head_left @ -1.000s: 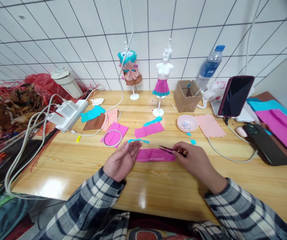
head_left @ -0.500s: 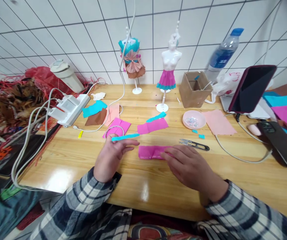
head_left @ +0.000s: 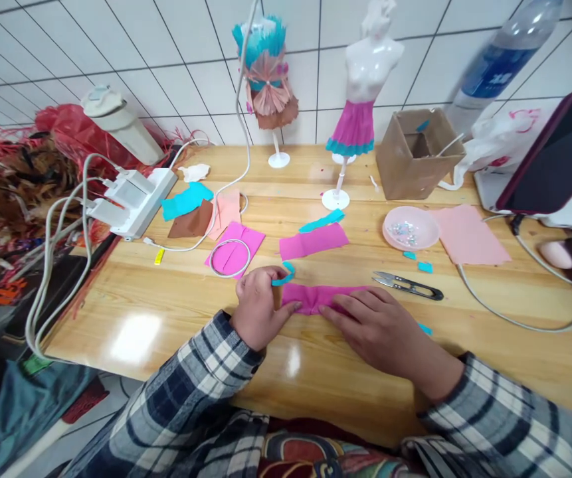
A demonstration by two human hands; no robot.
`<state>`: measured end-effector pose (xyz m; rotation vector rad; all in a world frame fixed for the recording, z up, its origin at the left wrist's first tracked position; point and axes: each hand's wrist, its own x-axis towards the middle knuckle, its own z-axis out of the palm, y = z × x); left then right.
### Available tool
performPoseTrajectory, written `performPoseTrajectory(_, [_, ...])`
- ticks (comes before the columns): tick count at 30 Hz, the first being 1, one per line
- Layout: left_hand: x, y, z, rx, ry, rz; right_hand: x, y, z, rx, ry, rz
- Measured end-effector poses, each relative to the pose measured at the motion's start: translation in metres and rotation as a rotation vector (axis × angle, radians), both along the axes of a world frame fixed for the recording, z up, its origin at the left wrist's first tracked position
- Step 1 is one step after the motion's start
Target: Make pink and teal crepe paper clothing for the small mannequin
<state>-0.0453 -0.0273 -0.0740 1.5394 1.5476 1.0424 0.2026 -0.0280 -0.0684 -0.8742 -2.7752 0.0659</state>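
Magenta strip: we see it (head_left: 310, 297) flat on the table (head_left: 206, 358), directly in front of the person, under both hands.
Left hand: we find it (head_left: 260, 309) mostly curled, holding a cyan strip (head_left: 289, 271) whose free end bends like a hook; the thumb touches the magenta strip's left end.
Right hand: we see it (head_left: 382, 328) half-extended, fingers together over the strip's right part; we cannot tell whether it pinches an edge.
Snips: we see them (head_left: 410, 285) near three o'clock of the magenta strip, lying free.
Second magenta piece: we have it (head_left: 314, 241) at twelve o'clock, near.
Cable loop: we spot it (head_left: 250, 249) at ten, over a magenta square (head_left: 230, 257).
Pink dish: we place it (head_left: 428, 229) between one and two.
Skirted mannequin: we see it (head_left: 350, 126) upright, farther off, at twelve.
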Motion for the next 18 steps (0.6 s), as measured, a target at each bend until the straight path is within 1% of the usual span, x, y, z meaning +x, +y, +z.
performPoseTrajectory(4, [-0.001,0.001,0.0008,-0.003,0.058,0.0,0.0002,0.0014,0.0007,-0.017,0.009,-0.008])
performPoseTrajectory(9, [-0.002,0.0006,-0.0012,-0.002,0.13,-0.03,0.0022,0.0004,0.0009,-0.027,0.02,-0.014])
performPoseTrajectory(13, [-0.0021,0.0021,0.0017,0.011,0.156,-0.034,0.0037,-0.0003,0.0002,-0.031,0.015,-0.015])
performPoseTrajectory(15, [-0.0018,0.0027,0.0044,0.016,0.224,-0.043,0.0038,0.0002,-0.0006,-0.025,0.023,-0.012])
performPoseTrajectory(18, [-0.0019,0.0026,0.0068,0.041,0.412,-0.095,0.0036,0.001,-0.0018,-0.003,0.055,-0.01])
